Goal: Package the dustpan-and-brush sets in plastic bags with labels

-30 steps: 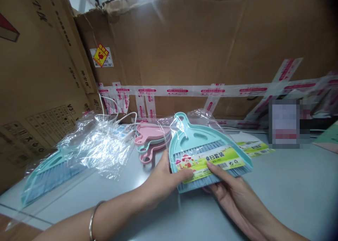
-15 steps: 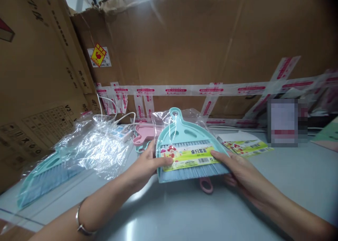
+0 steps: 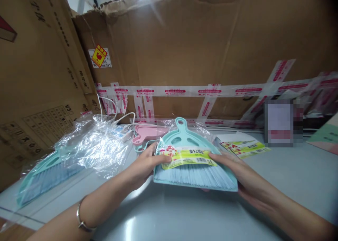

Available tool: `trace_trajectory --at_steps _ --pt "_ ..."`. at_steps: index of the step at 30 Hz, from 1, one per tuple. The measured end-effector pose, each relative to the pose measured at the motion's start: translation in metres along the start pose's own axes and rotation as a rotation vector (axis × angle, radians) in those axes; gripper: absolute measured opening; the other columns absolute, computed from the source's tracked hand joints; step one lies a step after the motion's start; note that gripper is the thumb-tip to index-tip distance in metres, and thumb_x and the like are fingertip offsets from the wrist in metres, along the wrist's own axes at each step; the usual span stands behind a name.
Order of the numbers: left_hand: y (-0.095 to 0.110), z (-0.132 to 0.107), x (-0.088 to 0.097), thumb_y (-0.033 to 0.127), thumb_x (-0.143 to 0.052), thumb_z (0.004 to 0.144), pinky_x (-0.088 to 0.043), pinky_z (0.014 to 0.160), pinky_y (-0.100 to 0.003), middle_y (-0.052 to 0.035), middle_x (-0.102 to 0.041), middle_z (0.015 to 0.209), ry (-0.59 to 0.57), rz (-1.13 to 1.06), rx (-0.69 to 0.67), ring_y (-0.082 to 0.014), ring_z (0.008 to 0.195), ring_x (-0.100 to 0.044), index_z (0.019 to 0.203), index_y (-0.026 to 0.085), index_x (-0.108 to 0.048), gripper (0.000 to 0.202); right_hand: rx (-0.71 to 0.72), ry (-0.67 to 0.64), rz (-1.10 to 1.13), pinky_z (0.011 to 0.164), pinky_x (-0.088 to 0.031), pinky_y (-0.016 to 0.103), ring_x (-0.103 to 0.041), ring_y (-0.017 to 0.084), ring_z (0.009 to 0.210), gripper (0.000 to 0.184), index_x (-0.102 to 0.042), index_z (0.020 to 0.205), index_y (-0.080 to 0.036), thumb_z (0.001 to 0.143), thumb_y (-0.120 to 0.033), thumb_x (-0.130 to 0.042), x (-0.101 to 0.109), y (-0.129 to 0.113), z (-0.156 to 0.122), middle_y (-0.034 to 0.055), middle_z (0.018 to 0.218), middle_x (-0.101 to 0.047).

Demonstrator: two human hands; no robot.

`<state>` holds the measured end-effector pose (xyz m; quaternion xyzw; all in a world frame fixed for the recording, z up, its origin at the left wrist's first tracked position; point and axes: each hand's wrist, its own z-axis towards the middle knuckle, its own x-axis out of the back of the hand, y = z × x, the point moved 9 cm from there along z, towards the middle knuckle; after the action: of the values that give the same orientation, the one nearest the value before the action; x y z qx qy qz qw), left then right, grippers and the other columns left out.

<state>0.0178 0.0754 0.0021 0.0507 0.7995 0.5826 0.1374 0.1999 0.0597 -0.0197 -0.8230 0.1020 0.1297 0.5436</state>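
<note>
I hold a teal dustpan-and-brush set point(image 3: 192, 165) in a clear bag just above the grey table point(image 3: 185, 216). A yellow-green paper label point(image 3: 186, 157) lies across its pale blue bristles. My left hand point(image 3: 144, 165) grips the set's left edge, thumb on the label. My right hand point(image 3: 237, 174) grips its right side, thumb on top and fingers underneath. A stack of pink and teal dustpans point(image 3: 148, 135) lies just behind my left hand.
A second bagged teal set point(image 3: 47, 174) lies at the left beside crumpled clear bags point(image 3: 92, 146). Loose labels point(image 3: 245, 147) lie at the right. A white power strip with cables point(image 3: 123, 130) sits at the back. Taped cardboard boxes point(image 3: 198, 51) wall off the back and left.
The set has tipped flatter and come lower toward the table, its bristle end now nearer me. Both hands have kept their grip on its sides.
</note>
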Motion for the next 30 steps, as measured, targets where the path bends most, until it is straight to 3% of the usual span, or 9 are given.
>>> trace_trajectory --at_steps 5,8,13,15,19,24,26,30 --pt "-0.004 0.007 0.002 0.036 -0.069 0.072 -0.049 0.068 -0.031 -0.0105 -0.067 0.102 0.015 0.105 -0.015 -0.0201 0.080 -0.066 0.109 0.016 -0.056 0.045 0.028 -0.006 -0.009 0.047 -0.053 0.033 -0.063 0.020 0.054 0.043 -0.052 0.113 -0.011 0.077 -0.030 -0.064 0.002 -0.002 0.002 0.0092 0.079 -0.069" --pt "-0.004 0.009 0.006 0.039 -0.068 0.072 -0.049 0.071 -0.032 -0.0099 -0.067 0.102 0.045 0.156 -0.025 -0.0203 0.082 -0.065 0.109 0.016 -0.056 0.045 0.041 -0.031 -0.018 0.049 -0.051 0.027 -0.062 0.017 0.054 0.036 -0.056 0.105 -0.013 0.076 -0.030 -0.066 0.003 -0.002 0.003 0.0058 0.074 -0.068" --pt "0.000 0.002 0.000 0.039 -0.070 0.071 -0.050 0.076 -0.035 -0.0093 -0.066 0.107 0.024 0.153 -0.032 -0.0247 0.095 -0.064 0.113 0.022 -0.055 0.047 0.081 -0.104 -0.103 0.049 -0.048 0.025 -0.061 0.016 0.053 0.044 -0.056 0.107 -0.013 0.073 -0.039 -0.069 -0.001 -0.001 0.001 0.0042 0.070 -0.067" --pt "0.003 -0.007 -0.006 0.036 -0.072 0.070 -0.050 0.082 -0.037 -0.0106 -0.064 0.112 -0.038 0.111 -0.071 -0.0256 0.101 -0.062 0.119 0.023 -0.051 0.055 0.119 -0.084 -0.116 0.047 -0.047 0.026 -0.059 0.016 0.050 0.048 -0.057 0.110 -0.014 0.072 -0.040 -0.069 -0.002 -0.003 -0.001 0.0035 0.068 -0.067" --pt "0.002 -0.035 -0.015 0.024 -0.081 0.058 -0.046 0.093 -0.044 -0.0124 -0.059 0.123 -0.154 0.097 -0.112 -0.0288 0.110 -0.058 0.136 0.024 -0.034 0.090 0.116 -0.020 -0.103 0.050 -0.048 0.023 -0.062 0.015 0.057 0.048 -0.061 0.109 -0.014 0.069 -0.039 -0.072 -0.006 -0.001 -0.005 0.0050 0.077 -0.069" --pt "-0.007 -0.066 0.002 0.025 -0.082 0.056 -0.038 0.102 -0.047 -0.0143 -0.030 0.148 -0.030 0.120 -0.193 -0.0319 0.130 -0.038 0.146 0.028 -0.006 0.118 0.063 0.012 -0.072 0.064 -0.051 0.023 -0.065 0.016 0.074 0.051 -0.060 0.114 -0.018 0.070 -0.041 -0.071 -0.014 0.012 -0.027 0.0062 0.096 -0.070" --pt "-0.013 -0.074 0.006 0.028 -0.081 0.058 -0.035 0.105 -0.046 -0.0133 -0.028 0.149 -0.020 0.135 -0.223 -0.0315 0.132 -0.034 0.147 0.027 -0.010 0.113 0.054 0.000 -0.070 0.070 -0.052 0.026 -0.065 0.018 0.081 0.058 -0.057 0.119 -0.020 0.067 -0.038 -0.074 -0.014 0.017 -0.041 0.0061 0.103 -0.068" --pt "-0.025 -0.087 0.012 0.034 -0.077 0.063 -0.033 0.106 -0.044 -0.0114 -0.041 0.143 -0.018 0.112 -0.269 -0.0313 0.131 -0.036 0.142 0.023 -0.030 0.093 0.081 -0.176 -0.103 0.083 -0.049 0.032 -0.062 0.023 0.097 0.072 -0.056 0.122 -0.024 0.055 -0.025 -0.081 -0.015 0.028 -0.070 0.0067 0.102 -0.068"
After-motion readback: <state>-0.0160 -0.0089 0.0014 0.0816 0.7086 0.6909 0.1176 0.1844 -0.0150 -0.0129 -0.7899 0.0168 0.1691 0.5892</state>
